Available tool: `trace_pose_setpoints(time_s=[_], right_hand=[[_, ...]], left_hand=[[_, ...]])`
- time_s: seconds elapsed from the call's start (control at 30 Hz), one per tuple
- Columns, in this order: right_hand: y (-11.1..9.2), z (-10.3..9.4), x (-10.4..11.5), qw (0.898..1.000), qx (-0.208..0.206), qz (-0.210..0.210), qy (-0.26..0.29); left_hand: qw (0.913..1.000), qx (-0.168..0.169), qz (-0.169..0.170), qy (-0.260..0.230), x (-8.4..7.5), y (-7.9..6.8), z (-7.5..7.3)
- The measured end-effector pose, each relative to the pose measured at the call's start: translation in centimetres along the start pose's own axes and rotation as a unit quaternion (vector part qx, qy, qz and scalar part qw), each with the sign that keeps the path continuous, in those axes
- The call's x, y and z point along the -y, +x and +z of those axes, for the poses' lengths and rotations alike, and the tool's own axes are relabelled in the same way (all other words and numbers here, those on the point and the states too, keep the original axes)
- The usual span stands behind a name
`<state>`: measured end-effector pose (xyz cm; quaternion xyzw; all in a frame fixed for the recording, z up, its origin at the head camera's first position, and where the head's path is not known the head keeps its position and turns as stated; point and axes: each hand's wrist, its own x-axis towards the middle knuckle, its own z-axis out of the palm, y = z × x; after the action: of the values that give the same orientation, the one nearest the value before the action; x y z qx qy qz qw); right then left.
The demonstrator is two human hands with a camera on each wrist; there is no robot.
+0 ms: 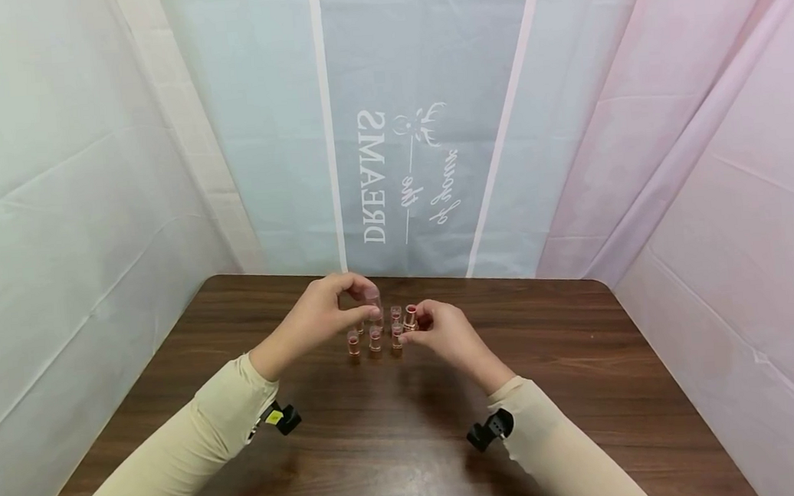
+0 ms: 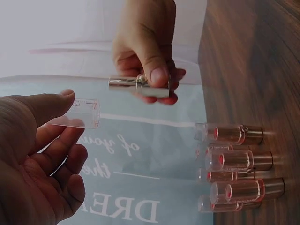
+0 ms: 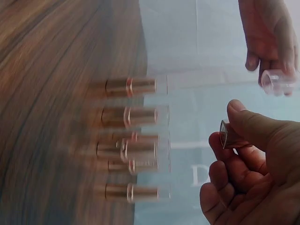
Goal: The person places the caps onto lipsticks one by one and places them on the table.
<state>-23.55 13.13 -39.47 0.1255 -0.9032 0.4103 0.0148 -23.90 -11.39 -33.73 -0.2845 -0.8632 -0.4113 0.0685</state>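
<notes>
My left hand [image 1: 320,311] pinches a clear plastic cap [image 2: 88,114] between thumb and fingers, its other fingers loosely curled. In my right hand [image 1: 450,338] is an uncapped lipstick [image 2: 125,84], its shiny gold tube gripped at the base by thumb and fingers. Cap and lipstick are held apart, facing each other above the table in the left wrist view. Below and between the hands, several capped lipsticks [image 2: 243,161] stand upright in a close group, with gold bases and clear caps. Parts of the back ones are hidden behind those in front.
The dark wood-grain table [image 1: 383,441] carries the group near its back edge. Behind it hangs a pale blue cloth [image 1: 398,63] with mirrored lettering; white and pink cloth [image 1: 732,201] closes in the sides. Each wrist wears a small black camera [image 1: 490,430].
</notes>
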Motion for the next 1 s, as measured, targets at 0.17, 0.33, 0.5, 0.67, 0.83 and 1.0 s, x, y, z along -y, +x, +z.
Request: trace_pose_setpoints(time_s=[0.17, 0.33, 0.5, 0.67, 0.83, 1.0], right_hand=[[0.3, 1.5, 0.5, 1.0, 0.019, -0.013, 0.021], [0.3, 2.8, 0.5, 0.999, 0.033, -0.033, 0.025], [0.3, 3.6, 0.7, 0.998, 0.045, -0.036, 0.025], [0.4, 3.6, 1.2, 0.998, 0.044, -0.05, 0.017], [0.5, 3.5, 1.7, 0.997, 0.047, -0.053, 0.014], [0.4, 3.4, 1.9, 0.998, 0.043, -0.05, 0.019]], left_hand=[[1.0, 0.0, 0.005, -0.007, -0.3, 0.1, -0.3], [0.9998, -0.001, 0.011, -0.016, -0.8, 0.3, -0.7], [0.9996, 0.022, 0.01, -0.012, -0.7, 0.5, -0.6], [0.9992, 0.037, 0.01, -0.013, 0.0, 0.5, -0.2], [0.9986, 0.05, 0.006, -0.018, 0.2, 0.5, 0.1], [0.9978, 0.065, -0.002, -0.011, 0.3, 0.6, 0.3]])
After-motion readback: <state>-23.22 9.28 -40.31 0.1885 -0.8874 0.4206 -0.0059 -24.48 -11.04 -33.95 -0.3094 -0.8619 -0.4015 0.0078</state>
